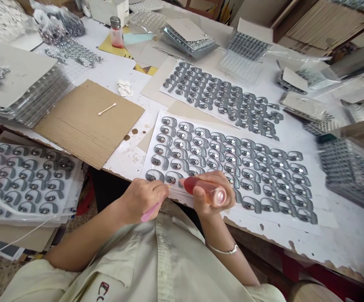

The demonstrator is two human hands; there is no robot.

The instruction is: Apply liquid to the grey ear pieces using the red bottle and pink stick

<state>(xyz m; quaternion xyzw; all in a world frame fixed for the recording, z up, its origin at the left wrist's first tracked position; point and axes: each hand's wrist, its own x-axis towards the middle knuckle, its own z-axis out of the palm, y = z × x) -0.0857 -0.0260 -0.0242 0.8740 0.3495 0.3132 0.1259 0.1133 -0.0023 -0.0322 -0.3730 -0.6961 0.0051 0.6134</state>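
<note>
My left hand [144, 197] grips a thin pink stick [150, 212], its tip touching a grey hook-shaped piece in the front row of a white sheet [320, 220] covered with several such pieces, each with a shiny metal stud. My right hand [215, 197] holds a small plastic squeeze bottle [205, 189] of orange-red liquid, lying sideways with its nozzle pointing left toward the same spot. The two hands are close together at the sheet's near left corner.
A second filled sheet [222, 98] lies behind the first, a third [24, 180] on a stack at the left. A brown cardboard piece [87, 121] holds a cotton swab [107, 109]. Clear trays of metal parts [351, 172] crowd the right, another bottle [116, 32] stands at the back.
</note>
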